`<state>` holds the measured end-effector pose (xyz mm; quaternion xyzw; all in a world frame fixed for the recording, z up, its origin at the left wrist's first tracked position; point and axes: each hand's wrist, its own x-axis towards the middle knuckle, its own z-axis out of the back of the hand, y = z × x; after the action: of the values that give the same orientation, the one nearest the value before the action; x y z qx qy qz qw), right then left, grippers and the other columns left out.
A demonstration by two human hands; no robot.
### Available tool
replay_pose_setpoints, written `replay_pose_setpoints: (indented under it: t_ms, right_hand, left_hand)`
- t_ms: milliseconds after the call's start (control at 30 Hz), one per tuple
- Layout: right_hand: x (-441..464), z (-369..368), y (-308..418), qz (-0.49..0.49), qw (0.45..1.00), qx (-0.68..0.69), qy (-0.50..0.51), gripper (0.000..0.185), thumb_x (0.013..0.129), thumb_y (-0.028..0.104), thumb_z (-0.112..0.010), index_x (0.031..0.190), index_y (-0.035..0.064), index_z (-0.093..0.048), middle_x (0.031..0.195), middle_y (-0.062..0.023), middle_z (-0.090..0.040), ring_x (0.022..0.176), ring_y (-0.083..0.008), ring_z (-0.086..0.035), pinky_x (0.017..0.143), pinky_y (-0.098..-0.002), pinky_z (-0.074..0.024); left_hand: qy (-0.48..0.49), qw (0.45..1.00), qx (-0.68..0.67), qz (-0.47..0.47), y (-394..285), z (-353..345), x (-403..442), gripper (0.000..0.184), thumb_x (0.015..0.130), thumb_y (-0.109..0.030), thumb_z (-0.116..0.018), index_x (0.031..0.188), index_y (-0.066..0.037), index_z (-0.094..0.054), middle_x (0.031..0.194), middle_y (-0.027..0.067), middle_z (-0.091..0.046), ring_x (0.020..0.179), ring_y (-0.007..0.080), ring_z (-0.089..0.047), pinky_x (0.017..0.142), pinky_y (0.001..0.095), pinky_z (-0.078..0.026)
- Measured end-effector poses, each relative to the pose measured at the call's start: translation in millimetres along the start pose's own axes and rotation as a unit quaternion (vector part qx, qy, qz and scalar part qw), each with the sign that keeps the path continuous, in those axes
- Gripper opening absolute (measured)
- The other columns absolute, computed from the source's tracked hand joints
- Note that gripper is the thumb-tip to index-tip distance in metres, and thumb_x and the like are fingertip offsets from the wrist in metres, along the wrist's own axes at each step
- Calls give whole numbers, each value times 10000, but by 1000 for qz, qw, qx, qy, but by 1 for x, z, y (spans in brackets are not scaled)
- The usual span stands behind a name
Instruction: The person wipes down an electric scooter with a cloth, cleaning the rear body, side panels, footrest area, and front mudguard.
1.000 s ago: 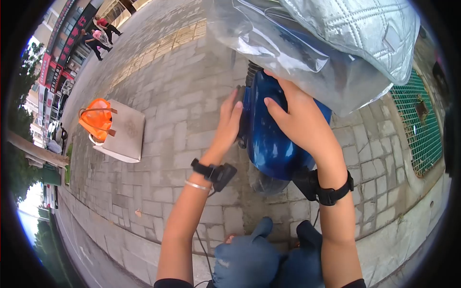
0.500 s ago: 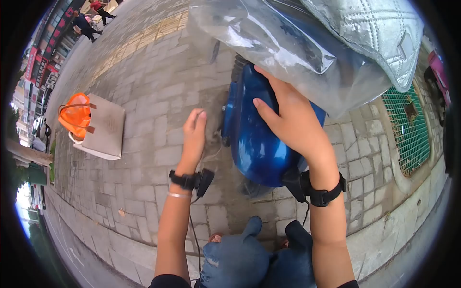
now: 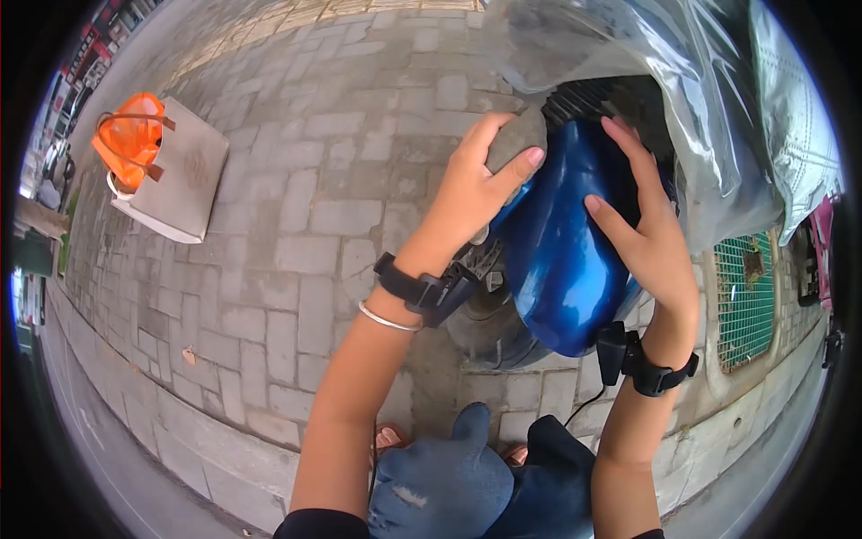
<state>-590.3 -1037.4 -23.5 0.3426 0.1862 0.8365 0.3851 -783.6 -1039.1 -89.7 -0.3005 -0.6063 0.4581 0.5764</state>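
Note:
A glossy blue fender [image 3: 566,260] sits over a black wheel [image 3: 489,328] in front of me. My left hand [image 3: 480,180] grips a grey-brown cloth or pad [image 3: 519,139] at the fender's upper left side, thumb and fingers around it. On the fender's right side rests my right hand [image 3: 651,220], thumb and fingers spread, holding nothing. Clear plastic sheeting [image 3: 718,117] hangs above and right of that hand, next to a silver quilted cover [image 3: 795,117]. Black ribbed parts show behind the fender.
A pale bag [image 3: 184,175] with an orange liner [image 3: 133,139] stands on the paving at left. Green grating [image 3: 745,301] lies at right, near a pink vehicle [image 3: 822,242]. The kerb crosses below, by my legs.
My left hand left the fender's side, then came back and now holds the grey-brown item. My right hand stays on the fender. The view shifted, and the plastic appears farther right.

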Motion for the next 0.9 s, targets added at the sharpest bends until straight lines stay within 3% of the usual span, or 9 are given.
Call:
replay_pose_setpoints:
  t_ms: [67,167,233,367,467,533,600,700,900]
  right_hand:
    - [0,0,2,-3,1000,-1,8,585,778,72,-631,1324,79,-420,1379,-189,-381,1312,-303,-327,1073,-362,-252]
    - [-1,5,2,-11,1000,18,12,573,790,66,-621,1325,77,-416,1384,-185,-376,1324,-303,-306,1083,-366,-232]
    - [-1,6,2,-16,999,37,13,563,799,63,-614,1326,75,-414,1385,-183,-375,1328,-305,-299,1086,-369,-223]
    - [-12,-4,7,4,993,-117,19,505,853,95,-554,1333,71,-400,1397,-170,-359,1343,-330,-261,1102,-432,-158]
    - [-24,-6,10,20,984,-176,14,469,892,180,-498,1336,71,-395,1417,-162,-334,1357,-349,-221,1106,-483,-92]
    - [-32,-8,10,15,983,-184,7,482,899,244,-478,1339,68,-392,1431,-161,-318,1363,-348,-208,1107,-484,-80]
    - [-35,-11,7,20,978,-205,13,503,908,307,-441,1345,63,-386,1435,-159,-317,1366,-345,-205,1107,-485,-69]
    - [-33,-14,8,56,970,-237,-7,527,923,371,-370,1349,61,-389,1423,-158,-339,1360,-344,-220,1106,-483,-70]
    - [-33,-15,6,62,965,-255,-3,517,921,366,-370,1343,71,-417,1419,-155,-348,1353,-341,-238,1103,-483,-86]
  left_hand:
    - [2,1000,-8,5,5,2,-5,426,863,-271,-643,1161,-13,-480,1020,96,-581,917,127,-516,814,275,-426]
    - [-5,996,-74,42,15,6,-14,356,839,-217,-668,1082,-6,-515,945,86,-574,881,138,-523,781,278,-429]
    - [-20,996,80,-44,16,19,-28,283,796,-164,-700,959,5,-542,867,82,-542,818,164,-522,735,278,-427]
    - [54,996,69,4,-1,43,-53,262,767,-156,-715,840,8,-523,824,87,-511,752,215,-502,677,299,-410]
    - [96,990,102,-8,16,66,-79,265,768,-176,-713,834,-1,-525,798,95,-503,724,220,-494,660,304,-406]
    - [93,989,101,54,19,73,-98,258,798,-204,-696,879,-6,-552,828,70,-553,765,155,-515,688,287,-421]
    - [-145,981,-56,115,26,73,-109,280,842,-221,-659,972,11,-570,913,55,-601,864,105,-528,754,276,-437]
    - [-143,981,-51,119,36,72,-84,282,857,-199,-629,1007,31,-562,978,85,-610,902,126,-537,780,282,-442]
    - [-119,989,36,-73,44,2,-27,291,897,-213,-557,1075,16,-538,1005,136,-570,902,275,-564,827,329,-428]
